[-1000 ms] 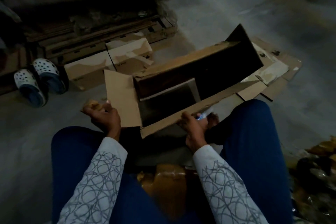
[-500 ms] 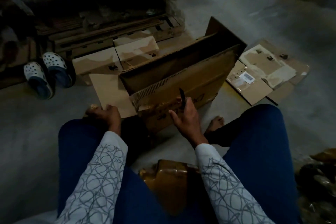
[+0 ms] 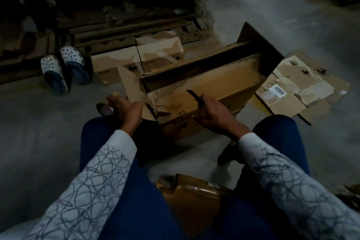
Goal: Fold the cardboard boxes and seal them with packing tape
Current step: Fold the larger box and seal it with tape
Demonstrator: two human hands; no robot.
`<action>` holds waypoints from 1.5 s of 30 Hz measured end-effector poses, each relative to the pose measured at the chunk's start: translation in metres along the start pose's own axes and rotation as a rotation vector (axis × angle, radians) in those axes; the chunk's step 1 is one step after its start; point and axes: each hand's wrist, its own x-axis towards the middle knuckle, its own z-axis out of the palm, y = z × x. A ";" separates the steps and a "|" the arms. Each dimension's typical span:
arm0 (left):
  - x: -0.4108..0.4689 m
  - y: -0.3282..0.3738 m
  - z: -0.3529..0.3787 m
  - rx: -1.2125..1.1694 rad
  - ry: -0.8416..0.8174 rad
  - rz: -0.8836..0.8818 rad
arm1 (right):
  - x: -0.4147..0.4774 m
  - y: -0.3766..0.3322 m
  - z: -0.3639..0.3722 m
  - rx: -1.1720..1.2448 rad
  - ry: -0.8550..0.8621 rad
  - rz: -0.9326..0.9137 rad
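Dim concrete floor [image 3: 39,126], flattened cardboard [image 3: 292,91]

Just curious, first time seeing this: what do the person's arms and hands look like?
Both hands are bare: the left hand and the right hand wear no gloves. Each arm has a long white sleeve, left sleeve and right sleeve, covered in grey scribbled loops with a plain white cuff.
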 end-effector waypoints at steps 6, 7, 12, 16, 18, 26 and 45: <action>-0.012 -0.004 0.009 -0.126 0.063 0.006 | 0.020 0.019 0.004 -0.074 -0.122 -0.021; -0.014 -0.004 0.013 -0.119 0.079 -0.009 | 0.026 0.021 0.008 -0.025 -0.160 0.038; -0.014 0.005 0.024 -0.049 0.124 -0.068 | 0.052 0.027 0.043 -0.105 -0.287 0.128; -0.005 0.004 0.033 -0.061 0.137 -0.005 | 0.051 0.030 0.067 -0.295 -0.366 0.124; -0.005 0.006 0.035 -0.086 0.140 0.019 | 0.054 0.026 0.065 -0.331 -0.347 0.148; -0.002 -0.009 0.037 -0.074 0.138 0.004 | 0.125 -0.002 0.043 -0.228 0.056 0.004; -0.003 0.010 0.021 -0.178 0.140 0.370 | 0.142 -0.005 0.042 -0.110 0.062 -0.110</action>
